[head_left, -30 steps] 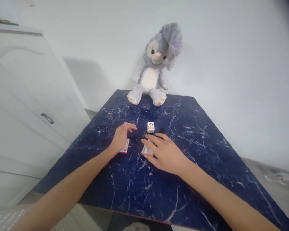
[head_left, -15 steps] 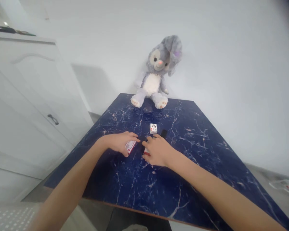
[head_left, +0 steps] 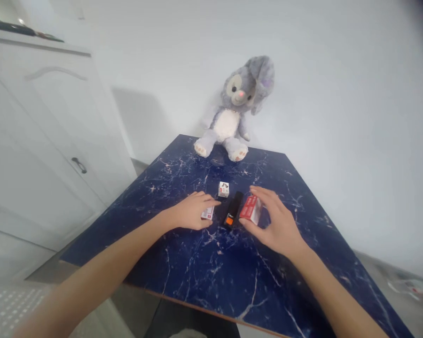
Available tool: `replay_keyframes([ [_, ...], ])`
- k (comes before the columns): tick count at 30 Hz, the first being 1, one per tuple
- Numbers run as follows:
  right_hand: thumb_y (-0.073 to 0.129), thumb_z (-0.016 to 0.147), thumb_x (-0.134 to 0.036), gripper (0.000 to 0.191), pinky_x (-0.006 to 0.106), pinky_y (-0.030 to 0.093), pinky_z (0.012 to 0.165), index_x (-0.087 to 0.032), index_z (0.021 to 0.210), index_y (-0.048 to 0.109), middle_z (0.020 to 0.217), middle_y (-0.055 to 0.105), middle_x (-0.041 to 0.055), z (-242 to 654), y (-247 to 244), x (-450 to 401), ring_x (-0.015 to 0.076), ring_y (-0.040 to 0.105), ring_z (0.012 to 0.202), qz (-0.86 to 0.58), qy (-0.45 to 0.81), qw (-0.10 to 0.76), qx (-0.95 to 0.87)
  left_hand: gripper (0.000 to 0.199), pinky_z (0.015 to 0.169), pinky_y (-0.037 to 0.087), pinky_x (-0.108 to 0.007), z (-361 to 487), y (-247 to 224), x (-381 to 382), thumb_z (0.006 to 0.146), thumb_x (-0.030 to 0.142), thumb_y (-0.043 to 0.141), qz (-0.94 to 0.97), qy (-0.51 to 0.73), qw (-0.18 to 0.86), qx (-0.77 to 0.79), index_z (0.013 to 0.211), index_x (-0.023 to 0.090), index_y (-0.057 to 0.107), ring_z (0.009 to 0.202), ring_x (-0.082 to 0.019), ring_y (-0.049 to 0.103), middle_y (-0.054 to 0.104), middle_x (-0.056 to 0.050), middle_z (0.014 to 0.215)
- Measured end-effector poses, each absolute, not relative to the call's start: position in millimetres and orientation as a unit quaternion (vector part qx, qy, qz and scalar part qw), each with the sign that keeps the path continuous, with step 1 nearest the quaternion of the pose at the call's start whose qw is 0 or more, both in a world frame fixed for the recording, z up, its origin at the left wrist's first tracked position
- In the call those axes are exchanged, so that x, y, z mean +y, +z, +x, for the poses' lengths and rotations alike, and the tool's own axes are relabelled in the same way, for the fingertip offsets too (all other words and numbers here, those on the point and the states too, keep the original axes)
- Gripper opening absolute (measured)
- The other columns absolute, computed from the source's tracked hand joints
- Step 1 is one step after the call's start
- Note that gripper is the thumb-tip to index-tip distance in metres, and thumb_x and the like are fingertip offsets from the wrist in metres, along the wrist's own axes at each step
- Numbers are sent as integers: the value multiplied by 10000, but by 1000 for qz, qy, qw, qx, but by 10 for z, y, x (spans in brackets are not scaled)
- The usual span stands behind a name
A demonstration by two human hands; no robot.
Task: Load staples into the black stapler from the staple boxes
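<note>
My left hand [head_left: 194, 211] is closed round a small white box with red print [head_left: 207, 212], thumb at its near end and fingers over the far end. In my right hand [head_left: 273, 218] is a red and white box [head_left: 251, 210], gripped between thumb and fingers. Between the two boxes lies a long black box with an orange patch [head_left: 233, 210], touched by neither hand. Just beyond it to the left sits a little white cube-shaped box [head_left: 223, 189] with a dark picture on top.
A grey plush rabbit [head_left: 229, 117] sits at the back of the dark blue marbled table [head_left: 218, 281], against the white wall. On the left stands a white cabinet [head_left: 49, 141] with dark handles.
My right hand has moved right with the red and white box, uncovering the black box. My left hand has shifted right with its white box, closer to the black one.
</note>
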State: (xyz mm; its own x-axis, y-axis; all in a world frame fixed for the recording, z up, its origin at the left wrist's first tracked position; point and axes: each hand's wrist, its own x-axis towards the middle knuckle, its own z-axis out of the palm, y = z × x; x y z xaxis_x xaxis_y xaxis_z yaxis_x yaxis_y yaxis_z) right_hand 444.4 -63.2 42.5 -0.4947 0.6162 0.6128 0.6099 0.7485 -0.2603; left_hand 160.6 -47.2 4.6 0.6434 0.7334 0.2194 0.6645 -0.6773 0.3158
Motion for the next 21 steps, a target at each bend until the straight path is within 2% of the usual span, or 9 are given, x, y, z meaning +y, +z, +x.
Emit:
replay_keyframes([
  [2,705,842,-446,662,519,489,1040,-219,1411,451,1378,559,152,4602,264,-556,320,560,1259,-383,10,367,-848,592,1086,360,-472,1666,-7,-488,775,250,671,910,169,109,363,1361,257,584,1222,-315,533,600,-94,1365],
  [4,678,864,-442,672,510,495,1033,-212,1439,415,1352,572,150,4692,112,-501,309,589,1222,-410,50,323,-851,594,1119,341,-476,1699,-47,-491,766,194,651,912,182,108,352,1353,260,592,1300,-317,482,558,-89,1431],
  [7,674,861,-398,712,495,460,1077,-233,1481,366,1407,531,142,4700,-31,-489,299,551,1276,-393,118,261,-874,584,1141,340,-492,1722,-96,-474,803,217,638,890,222,95,387,1381,245,566,1330,-320,460,494,-109,1487],
  [12,735,796,-420,880,483,445,1083,-242,1535,292,1425,504,151,4580,-56,-568,301,515,1304,-393,170,246,-870,637,1174,309,-524,1762,-159,-411,875,216,579,851,250,80,455,1494,224,429,1400,-326,405,395,-152,1545],
  [16,735,778,-388,950,500,442,1069,-268,1570,223,1426,499,148,4553,-43,-596,311,531,1285,-421,161,230,-862,539,1159,296,-589,1865,-157,-313,929,255,545,836,242,74,487,1463,265,477,1403,-347,403,355,-143,1578],
  [18,722,783,-372,974,501,467,1032,-256,1584,180,1342,562,145,4563,-48,-595,306,581,1217,-440,165,222,-854,465,1134,339,-571,1942,-135,-237,941,298,554,843,242,71,475,1405,274,543,1354,-333,460,402,-128,1556],
  [21,720,783,-375,980,486,494,992,-240,1585,173,1256,619,132,4589,-35,-592,294,627,1139,-460,178,225,-840,349,1096,416,-460,2041,-95,-155,934,237,553,867,255,82,420,1270,253,645,1243,-267,564,574,-100,1398],
])
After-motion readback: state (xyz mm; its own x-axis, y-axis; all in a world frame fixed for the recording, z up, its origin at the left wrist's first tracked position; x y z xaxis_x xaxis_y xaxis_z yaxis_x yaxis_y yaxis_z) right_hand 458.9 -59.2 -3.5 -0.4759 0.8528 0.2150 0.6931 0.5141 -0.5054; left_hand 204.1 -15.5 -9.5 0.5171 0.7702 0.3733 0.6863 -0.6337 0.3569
